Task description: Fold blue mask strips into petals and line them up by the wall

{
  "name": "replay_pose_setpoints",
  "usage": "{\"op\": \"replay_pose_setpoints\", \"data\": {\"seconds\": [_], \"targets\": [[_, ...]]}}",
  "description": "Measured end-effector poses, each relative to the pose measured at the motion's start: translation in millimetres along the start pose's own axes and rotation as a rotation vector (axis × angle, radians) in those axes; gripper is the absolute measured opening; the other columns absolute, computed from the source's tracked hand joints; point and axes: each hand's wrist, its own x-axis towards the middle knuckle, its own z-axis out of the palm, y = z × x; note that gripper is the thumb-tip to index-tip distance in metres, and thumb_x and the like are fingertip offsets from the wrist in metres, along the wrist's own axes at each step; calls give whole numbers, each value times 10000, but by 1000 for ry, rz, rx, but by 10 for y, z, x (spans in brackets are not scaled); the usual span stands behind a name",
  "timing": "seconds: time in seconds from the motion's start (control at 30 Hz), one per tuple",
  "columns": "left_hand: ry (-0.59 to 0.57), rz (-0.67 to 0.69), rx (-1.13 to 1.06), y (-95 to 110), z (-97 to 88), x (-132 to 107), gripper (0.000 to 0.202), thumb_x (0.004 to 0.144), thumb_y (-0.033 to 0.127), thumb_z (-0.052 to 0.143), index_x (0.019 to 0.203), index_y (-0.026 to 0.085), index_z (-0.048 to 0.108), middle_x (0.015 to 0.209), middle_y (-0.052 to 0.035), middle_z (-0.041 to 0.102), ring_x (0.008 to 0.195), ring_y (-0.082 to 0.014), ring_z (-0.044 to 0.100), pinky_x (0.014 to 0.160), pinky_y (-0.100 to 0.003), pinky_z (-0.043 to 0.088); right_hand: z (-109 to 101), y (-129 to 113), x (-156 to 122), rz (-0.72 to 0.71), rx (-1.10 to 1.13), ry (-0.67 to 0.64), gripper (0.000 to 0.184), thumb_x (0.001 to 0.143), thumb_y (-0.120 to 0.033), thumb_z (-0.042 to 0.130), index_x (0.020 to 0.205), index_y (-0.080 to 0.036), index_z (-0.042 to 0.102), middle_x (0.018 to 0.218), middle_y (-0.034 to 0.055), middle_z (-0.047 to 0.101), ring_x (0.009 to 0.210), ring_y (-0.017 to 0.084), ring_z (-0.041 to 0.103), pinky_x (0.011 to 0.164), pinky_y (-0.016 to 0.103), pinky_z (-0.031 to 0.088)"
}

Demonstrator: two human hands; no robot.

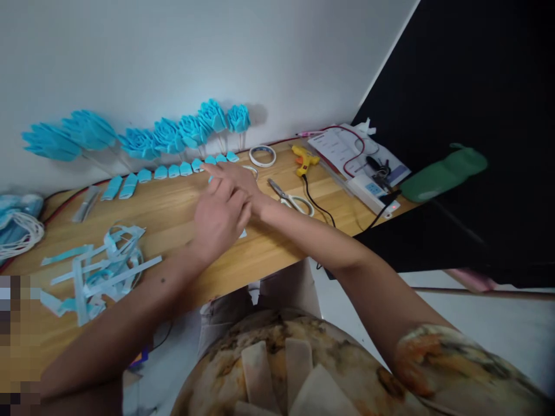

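Above the middle of the table my left hand [221,214] has its fingers bent inward, and whether they hold anything is hidden. Close behind it, overlapping in view, is my right hand [237,178], its index finger stretched to the left and its other fingers partly covered. That finger lies over a row of small folded blue pieces [160,172] along the back of the table. A bit of blue shows beside the hands, and a pale scrap [243,233] peeks out beneath my left hand. White-handled scissors [291,198] rest right of my hands.
Blue handmade flowers on stems [168,135] lean along the wall. Cut strips [108,268] heap at left, near a white cord bundle [21,234]. Right are a tape roll [262,156], yellow glue gun [304,160], power strip [372,193], papers [338,147] and green pouch [444,173].
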Motion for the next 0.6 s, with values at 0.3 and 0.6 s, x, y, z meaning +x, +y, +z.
{"op": "replay_pose_setpoints", "data": {"seconds": [0.3,0.6], "targets": [[-75,37,-185,834,-11,37,197,979,320,582,951,152,682,999,-137,666,975,-309,587,830,-443,495,-41,58,306,-75,-261,70,449,1048,-120,303,1419,-216,537,1217,111,702,1091,256,646,831,380,462],[16,-285,-178,323,144,174,170,931,262,632,1016,117,658,1098,-182,622,1095,-352,550,955,-519,484,-132,91,471,-10,-193,0,359,1061,-171,367,1349,-169,582,1263,144,711,1123,257,651,922,418,442]]}}
